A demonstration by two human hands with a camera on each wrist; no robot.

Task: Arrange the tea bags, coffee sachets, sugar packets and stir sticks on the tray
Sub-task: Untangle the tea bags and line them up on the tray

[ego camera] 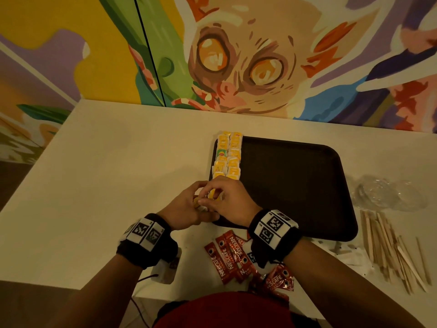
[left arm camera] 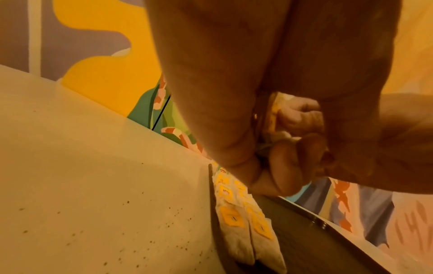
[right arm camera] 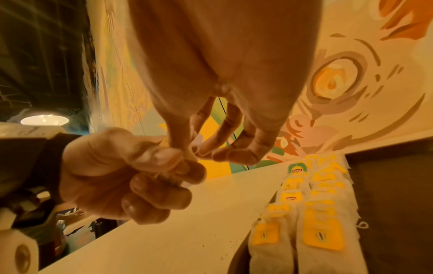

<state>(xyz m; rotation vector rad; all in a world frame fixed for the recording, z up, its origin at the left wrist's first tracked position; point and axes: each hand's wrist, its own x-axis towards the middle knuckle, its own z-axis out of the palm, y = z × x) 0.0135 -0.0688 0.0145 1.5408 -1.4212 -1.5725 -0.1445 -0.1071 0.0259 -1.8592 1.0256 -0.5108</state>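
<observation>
Two rows of yellow-tagged tea bags [ego camera: 228,155] lie along the left edge of the dark tray [ego camera: 295,185]; they also show in the wrist views [left arm camera: 243,220] [right arm camera: 302,218]. Just above the tray's near left corner, my left hand [ego camera: 189,207] grips a small bunch of tea bags [ego camera: 214,195] in curled fingers [right arm camera: 150,187]. My right hand [ego camera: 227,197] pinches one of those bags between thumb and fingertips [right arm camera: 232,153]. Red coffee sachets [ego camera: 227,256] lie near the table's front edge, partly under my right wrist. Wooden stir sticks [ego camera: 392,247] lie to the right of the tray.
Crumpled clear plastic [ego camera: 387,195] sits right of the tray, above the sticks. White paper packets [ego camera: 347,254] lie under the sticks. A painted wall [ego camera: 236,55] stands behind the white table [ego camera: 118,162]. Most of the tray's surface is bare.
</observation>
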